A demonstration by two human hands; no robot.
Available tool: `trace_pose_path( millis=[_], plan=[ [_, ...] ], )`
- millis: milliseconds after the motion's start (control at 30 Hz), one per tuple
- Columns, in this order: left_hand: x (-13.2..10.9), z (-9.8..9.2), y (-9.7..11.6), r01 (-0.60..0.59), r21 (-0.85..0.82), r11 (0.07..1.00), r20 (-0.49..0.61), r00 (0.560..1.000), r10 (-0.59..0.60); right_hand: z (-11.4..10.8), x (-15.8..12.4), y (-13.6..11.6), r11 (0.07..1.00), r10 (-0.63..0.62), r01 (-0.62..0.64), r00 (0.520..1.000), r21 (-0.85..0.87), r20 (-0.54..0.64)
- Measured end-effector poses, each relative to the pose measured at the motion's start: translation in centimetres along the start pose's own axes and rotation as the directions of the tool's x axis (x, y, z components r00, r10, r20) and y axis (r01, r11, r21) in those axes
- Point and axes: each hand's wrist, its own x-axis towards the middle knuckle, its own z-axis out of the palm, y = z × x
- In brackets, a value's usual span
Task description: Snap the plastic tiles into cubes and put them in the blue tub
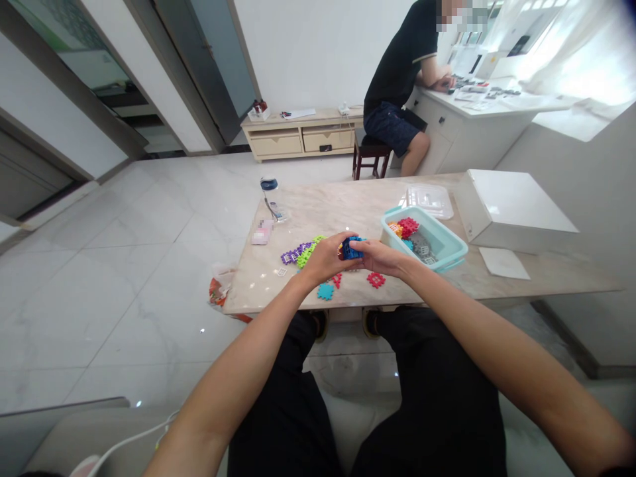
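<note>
Above the marble-patterned table (258,285), both my hands grip one blue block assembly (352,248) built of interlocking toy pieces. My left hand (328,257) closes round its left side, and my right hand (380,256) pinches it from the right. Part of it is hidden by my fingers. Purple gear-edged pieces (294,254) and lime green pieces (309,255) lie left of my left hand. Nearer me are a light blue piece (325,291) and a red piece (376,280). A small white piece (281,271) rests further left.
A pale teal basket (450,246) holding red, orange and grey pieces stands right of my hands. Behind it are a clear plastic lid (430,201) and a white box (517,205). A bottle (273,202) stands at the back left. Another person (402,73) sits at a far desk.
</note>
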Motion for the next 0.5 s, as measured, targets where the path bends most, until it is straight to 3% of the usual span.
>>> trace_pose_path(
  millis=[133, 200, 300, 367, 500],
  plan=[
    [-0.2, -1.3, -0.9, 0.111, -0.216, 0.97, 0.02, 0.994, -0.109, 1.2, -0.8, -1.3, 0.952, -0.18, 0.147, 0.978, -0.269, -0.102],
    [-0.5, -2.0, -1.3, 0.247, -0.388, 0.888, 0.099, 0.969, -0.226, 1.7, -1.3, -1.9, 0.862, -0.353, 0.269, 0.927, -0.43, -0.129],
    [-0.8, -2.7, -1.6, 0.443, -0.543, 0.714, 0.246, 0.896, -0.369, 2.3, -1.9, -2.3, 0.696, -0.545, 0.385, 0.833, -0.607, -0.097],
    [-0.9, -2.8, -1.5, 0.499, -0.603, 0.622, 0.303, 0.865, -0.4, 2.5, -2.1, -2.3, 0.6, -0.588, 0.404, 0.808, -0.691, -0.039],
    [-0.6, -2.4, -0.8, 0.523, -0.682, 0.511, 0.393, 0.852, -0.346, 3.2, -2.1, -2.4, 0.481, -0.598, 0.408, 0.8, -0.776, 0.051]
  ],
)
